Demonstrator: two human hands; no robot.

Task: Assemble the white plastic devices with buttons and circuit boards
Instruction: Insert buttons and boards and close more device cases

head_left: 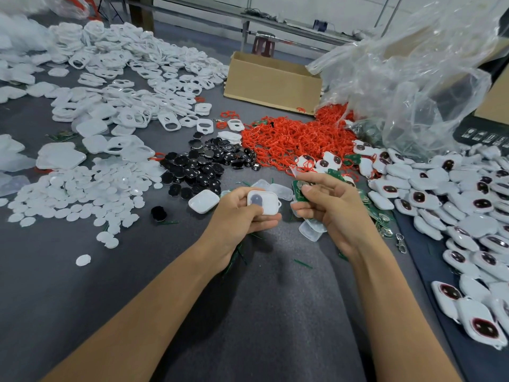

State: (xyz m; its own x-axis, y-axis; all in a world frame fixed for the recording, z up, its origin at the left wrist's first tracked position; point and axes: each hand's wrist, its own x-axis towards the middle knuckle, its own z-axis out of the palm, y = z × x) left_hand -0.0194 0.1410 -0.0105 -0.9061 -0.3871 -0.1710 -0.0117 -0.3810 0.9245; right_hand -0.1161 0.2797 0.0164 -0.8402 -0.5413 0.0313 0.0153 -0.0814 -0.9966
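My left hand [239, 213] grips a white plastic shell [263, 202] with a dark oval opening, held just above the grey table. Right beside it, my right hand [327, 205] pinches a green circuit board [300, 190] between thumb and fingers, a short gap from the shell. Under and behind my hands lie loose white back covers [203, 201] and more green boards [377, 213]. Black buttons [203, 164] are heaped just behind the hands.
Red rings [292, 139] pile in the middle; white frames [132, 78] and white discs [82, 194] spread left. Finished white devices [451, 199] fill the right side. A cardboard box [272, 81] and a clear plastic bag [413, 78] stand at the back right.
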